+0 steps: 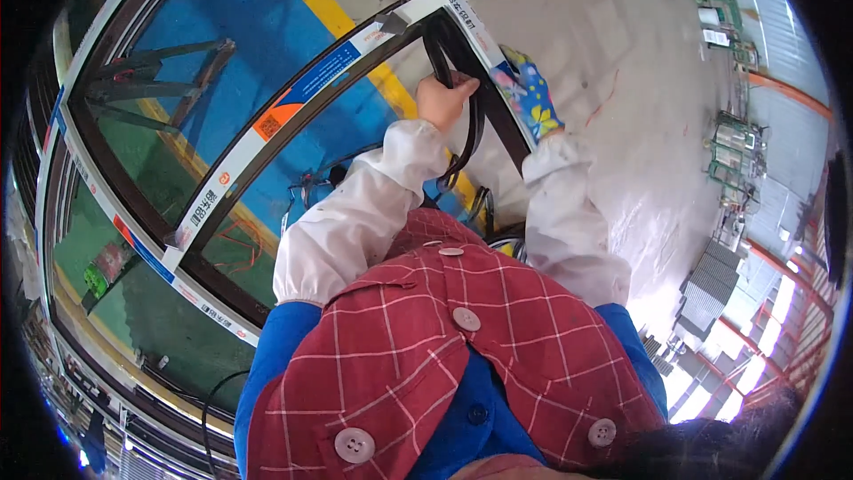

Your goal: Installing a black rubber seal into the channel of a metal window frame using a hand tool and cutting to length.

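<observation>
A large metal window frame (244, 149) with dark inner edges, covered in white protective tape, stretches from the left side to the upper middle. My left hand (442, 101), bare and closed, pinches a flexible black rubber strip (477, 129) inside the frame's corner opening. The strip loops up into the corner and hangs down beside my wrist. In a blue flowered glove, my right hand (531, 96) grips the outer side of the frame's right bar; its far fingertips are partly hidden. White sleeve covers reach over both forearms.
Under the frame, a dark metal stand (164, 80) rests on a blue, yellow-edged floor area (267, 27). Black coiled strips (482, 206) lie low, near my body. Green racks (736, 156) and stacked grey panels (713, 286) stand far right.
</observation>
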A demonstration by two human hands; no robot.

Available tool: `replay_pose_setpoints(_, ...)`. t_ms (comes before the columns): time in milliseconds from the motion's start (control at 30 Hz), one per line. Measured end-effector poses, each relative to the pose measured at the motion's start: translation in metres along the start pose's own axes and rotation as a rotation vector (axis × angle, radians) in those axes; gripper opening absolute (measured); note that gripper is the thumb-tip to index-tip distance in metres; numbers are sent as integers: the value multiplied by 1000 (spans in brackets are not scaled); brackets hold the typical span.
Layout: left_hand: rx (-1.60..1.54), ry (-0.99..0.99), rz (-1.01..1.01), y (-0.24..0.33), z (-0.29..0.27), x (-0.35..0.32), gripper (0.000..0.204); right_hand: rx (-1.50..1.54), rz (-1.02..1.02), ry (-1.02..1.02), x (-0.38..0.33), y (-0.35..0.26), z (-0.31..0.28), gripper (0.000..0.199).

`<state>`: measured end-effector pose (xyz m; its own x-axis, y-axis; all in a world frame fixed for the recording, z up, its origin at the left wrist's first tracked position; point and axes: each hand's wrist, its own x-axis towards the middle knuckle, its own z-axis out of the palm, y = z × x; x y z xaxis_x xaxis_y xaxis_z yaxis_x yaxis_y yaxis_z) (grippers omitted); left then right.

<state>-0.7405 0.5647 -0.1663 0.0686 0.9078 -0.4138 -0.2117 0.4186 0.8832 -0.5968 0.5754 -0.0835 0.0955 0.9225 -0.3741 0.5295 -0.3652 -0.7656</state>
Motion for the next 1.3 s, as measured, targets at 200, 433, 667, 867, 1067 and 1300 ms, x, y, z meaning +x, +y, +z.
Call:
replay_pose_setpoints(200, 85, 80, -36, 3, -1, -6, 20, -508, -708, 577, -55, 13, 4, 31)
replay_pose_setpoints(433, -152, 34, -92, 17, -4, -15, 17, -382, -433, 323, -27, 4, 15, 33)
replay_pose_setpoints(667, -563, 8, -339, 18, 6, -19, 16, -326, -468, 223, -12, -6, 24, 38)
replay_pose_setpoints(867, -577, 129, -316, 14, 12, -23, 14, -321, -309, 261, -2, -4, 33, 32)
replay_pose_setpoints(1067, -595, 165, -343, 9, 14, -21, 14, -371, -276, 293, 1, 5, 39, 34)
replay_pose_setpoints(1300, -580, 54, -362, 11, 2, -21, 15, -321, -231, 242, 2, 1, 40, 37)
